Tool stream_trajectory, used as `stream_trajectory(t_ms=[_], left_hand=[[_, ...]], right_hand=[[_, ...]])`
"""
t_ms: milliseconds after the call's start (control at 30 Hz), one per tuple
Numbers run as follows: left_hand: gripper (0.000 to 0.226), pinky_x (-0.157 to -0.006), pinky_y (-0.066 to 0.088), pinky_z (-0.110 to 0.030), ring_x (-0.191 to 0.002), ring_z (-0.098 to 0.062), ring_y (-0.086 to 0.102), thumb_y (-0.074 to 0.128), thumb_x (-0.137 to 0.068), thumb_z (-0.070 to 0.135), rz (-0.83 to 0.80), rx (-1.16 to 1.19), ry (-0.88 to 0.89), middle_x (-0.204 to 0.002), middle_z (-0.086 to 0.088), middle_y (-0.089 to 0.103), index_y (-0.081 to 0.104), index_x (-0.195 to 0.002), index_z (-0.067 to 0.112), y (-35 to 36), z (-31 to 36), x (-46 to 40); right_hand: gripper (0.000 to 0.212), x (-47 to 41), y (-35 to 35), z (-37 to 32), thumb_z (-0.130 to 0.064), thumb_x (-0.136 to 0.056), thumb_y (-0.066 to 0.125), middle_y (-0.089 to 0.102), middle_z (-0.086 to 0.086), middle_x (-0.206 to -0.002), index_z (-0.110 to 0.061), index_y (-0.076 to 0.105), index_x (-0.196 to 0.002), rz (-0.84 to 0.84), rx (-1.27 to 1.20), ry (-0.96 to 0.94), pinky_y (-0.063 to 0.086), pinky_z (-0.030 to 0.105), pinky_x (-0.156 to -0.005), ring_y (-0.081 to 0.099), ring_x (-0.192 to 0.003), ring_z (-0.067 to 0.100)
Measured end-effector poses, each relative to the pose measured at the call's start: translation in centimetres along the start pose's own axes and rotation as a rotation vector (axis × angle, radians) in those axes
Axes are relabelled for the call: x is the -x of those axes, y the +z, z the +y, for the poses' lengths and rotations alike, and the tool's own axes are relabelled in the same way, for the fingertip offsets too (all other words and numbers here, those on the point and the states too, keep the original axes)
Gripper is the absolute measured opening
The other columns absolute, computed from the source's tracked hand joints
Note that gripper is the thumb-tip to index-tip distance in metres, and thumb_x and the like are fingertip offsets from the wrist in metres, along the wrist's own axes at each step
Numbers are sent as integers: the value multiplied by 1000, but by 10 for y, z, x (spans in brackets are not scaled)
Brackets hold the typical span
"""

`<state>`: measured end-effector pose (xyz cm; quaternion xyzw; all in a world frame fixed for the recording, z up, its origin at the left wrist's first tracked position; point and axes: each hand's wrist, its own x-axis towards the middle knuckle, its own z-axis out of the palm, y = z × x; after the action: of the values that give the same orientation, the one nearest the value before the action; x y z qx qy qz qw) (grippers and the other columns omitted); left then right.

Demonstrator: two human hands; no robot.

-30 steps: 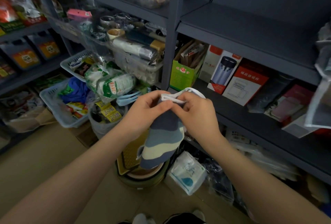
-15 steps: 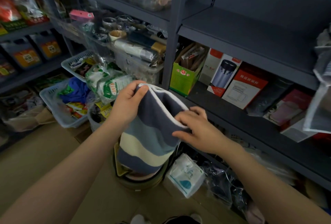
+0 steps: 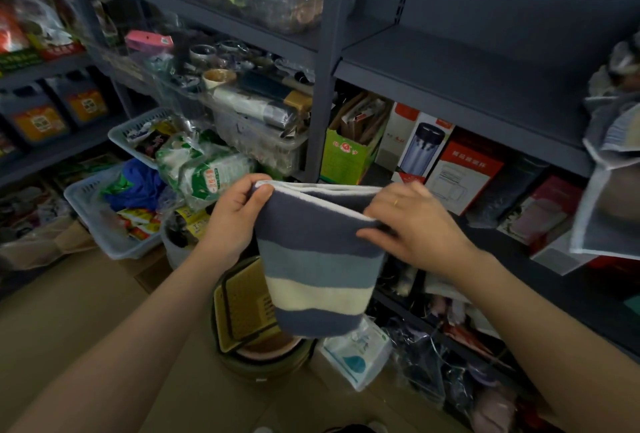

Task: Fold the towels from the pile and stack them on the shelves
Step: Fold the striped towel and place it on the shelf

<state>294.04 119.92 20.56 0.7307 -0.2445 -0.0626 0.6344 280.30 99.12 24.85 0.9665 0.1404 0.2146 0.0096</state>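
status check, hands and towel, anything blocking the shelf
Left hand and right hand grip striped towel by its top edge. Towel hangs folded. Gray shelf above: bare stretch, nothing blocking.

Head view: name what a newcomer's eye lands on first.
The blue, teal and cream striped fabric towel at centre, hanging from the left hand and right hand, which grip its top edge. Behind it, the grey metal shelves crammed with boxed goods.
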Motion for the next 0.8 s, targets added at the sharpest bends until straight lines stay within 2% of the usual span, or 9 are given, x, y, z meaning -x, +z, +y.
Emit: stream_trajectory(t_ms=[100,200,300,400,467,533,600,700,800], left_hand=[[22,-60,39,-9,-68,13,51,43,-96,15,31,45,13,-81,12,54,55,-85,29,8,6,-6],[21,-60,39,-10,-67,10,51,43,-97,16,-18,60,35,-82,9,54,55,-85,28,18,16,-15],[21,-62,39,-10,-69,13,51,43,-97,20,-29,55,95,-84,13,56,54,-85,34,34,39,-31],[19,-65,41,-15,-68,12,50,42,-97,27,-50,32,130,-82,14,53,51,-84,37,50,60,-60],[18,-68,40,-26,-73,2,50,42,-97,30,-35,76,137,-81,11,53,53,-84,36,62,71,-85],[21,-68,39,-20,-73,2,49,41,-98,27,19,122,157,-81,11,53,54,-82,33,73,86,-112],[22,-66,38,-11,-72,7,48,42,-98,24,60,165,198,-82,13,54,55,-81,31,85,107,-137],[22,-65,39,-9,-71,7,49,44,-97,21,45,206,267,-81,11,56,57,-81,27,99,140,-173],[23,-67,42,-13,-72,0,52,45,-97,22,49,191,294,-81,7,57,58,-79,26,113,170,-213]], right_hand=[[30,-1,-9,20,-47,-79,59,52,5,-115,-17,63,-74,123,-1,185,33,38,-85,44,-107,30],[35,5,-13,40,-48,-78,60,43,10,-134,-13,64,-77,78,-52,297,27,35,-97,36,-121,33],[23,4,-23,56,-29,-78,71,54,3,-122,-8,62,-81,121,-287,457,38,24,-92,49,-112,13],[18,-9,-39,67,-15,-81,69,53,-13,-78,-19,52,-78,229,-565,648,40,14,-61,51,-69,-5],[25,-21,-52,76,-6,-84,63,45,-7,-71,-20,43,-79,315,-863,708,38,12,-52,45,-58,-5],[28,-32,-64,92,1,-84,60,53,-2,-83,-22,46,-92,389,-1163,718,47,17,-58,55,-69,0],[32,-45,-77,112,-1,-84,60,64,1,-98,-25,55,-105,394,-1323,773,53,27,-70,65,-84,11],[18,-66,-94,144,-3,-86,54,72,3,-88,-8,65,-99,391,-1441,794,56,27,-71,68,-81,15],[18,-89,-109,179,-4,-90,49,72,4,-90,-5,64,-101,469,-1510,782,55,26,-74,68,-83,15]])
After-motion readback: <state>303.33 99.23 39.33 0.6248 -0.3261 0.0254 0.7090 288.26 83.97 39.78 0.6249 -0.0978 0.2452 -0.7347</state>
